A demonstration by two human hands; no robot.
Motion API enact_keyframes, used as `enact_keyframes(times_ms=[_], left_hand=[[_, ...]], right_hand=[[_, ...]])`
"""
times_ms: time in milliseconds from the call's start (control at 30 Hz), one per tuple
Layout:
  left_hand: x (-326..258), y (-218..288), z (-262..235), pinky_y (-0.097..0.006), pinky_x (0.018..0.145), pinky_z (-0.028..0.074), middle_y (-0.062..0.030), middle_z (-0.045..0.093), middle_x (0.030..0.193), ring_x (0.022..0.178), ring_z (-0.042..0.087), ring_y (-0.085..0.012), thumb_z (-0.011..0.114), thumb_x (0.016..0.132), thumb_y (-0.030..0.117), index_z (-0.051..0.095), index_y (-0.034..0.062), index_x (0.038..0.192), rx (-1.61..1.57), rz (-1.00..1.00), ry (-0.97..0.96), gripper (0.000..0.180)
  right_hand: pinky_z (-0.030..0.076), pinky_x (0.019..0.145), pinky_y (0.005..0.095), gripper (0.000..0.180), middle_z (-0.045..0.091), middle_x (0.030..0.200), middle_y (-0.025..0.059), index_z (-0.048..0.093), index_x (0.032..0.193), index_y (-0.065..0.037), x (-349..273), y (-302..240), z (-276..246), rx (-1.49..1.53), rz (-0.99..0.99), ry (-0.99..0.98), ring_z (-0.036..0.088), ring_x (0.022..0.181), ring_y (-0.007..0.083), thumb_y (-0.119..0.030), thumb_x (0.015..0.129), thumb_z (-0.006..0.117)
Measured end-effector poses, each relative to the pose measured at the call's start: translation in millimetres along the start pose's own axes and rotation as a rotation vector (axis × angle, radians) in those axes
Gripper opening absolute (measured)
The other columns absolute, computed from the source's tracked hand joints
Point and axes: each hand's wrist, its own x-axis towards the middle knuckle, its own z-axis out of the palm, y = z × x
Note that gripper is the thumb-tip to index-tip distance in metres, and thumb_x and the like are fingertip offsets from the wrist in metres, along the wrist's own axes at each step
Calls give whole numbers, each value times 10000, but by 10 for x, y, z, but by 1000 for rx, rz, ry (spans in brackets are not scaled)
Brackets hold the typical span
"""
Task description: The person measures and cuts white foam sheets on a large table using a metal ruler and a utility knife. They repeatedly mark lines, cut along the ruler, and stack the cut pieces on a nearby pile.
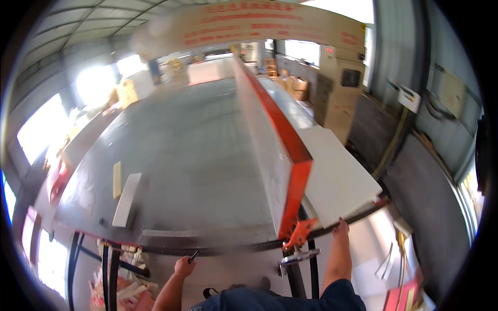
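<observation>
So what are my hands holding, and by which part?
Left hand holds a small dark pen-like object by its near end; right hand is at the dark rail, grip unclear.

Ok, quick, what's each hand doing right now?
Left hand: closed, holding a small dark stick.
Right hand: at the white board's near edge; can't tell whether it's open or gripping.

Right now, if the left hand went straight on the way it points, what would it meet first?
Likely the dark rail edging the grey table, just ahead of the left hand and the dark pen-like object it holds; with depth unclear, the hand might pass below.
</observation>
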Motion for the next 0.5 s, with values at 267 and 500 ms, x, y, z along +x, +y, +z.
enact_keyframes(times_ms=[267,500], left_hand=[[1,-642,4,-432,814,511,-138,682,948,934,632,-350,644,792,401,687,119,925,-53,-412,147,314],[-38,-1342,1,-418,861,510,-140,674,1033,995,630,-331,666,768,362,700,97,962,-170,-700,186,330]], right_hand=[[390,513,238,281,580,851,13,575,1029,-148,35,-520,496,-192,-103,30,532,693,138,-272,809,700],[485,621,322,290,615,901,61,577,1059,-56,332,-1759,1595,-353,-411,-485,598,779,192,-270,870,626]])
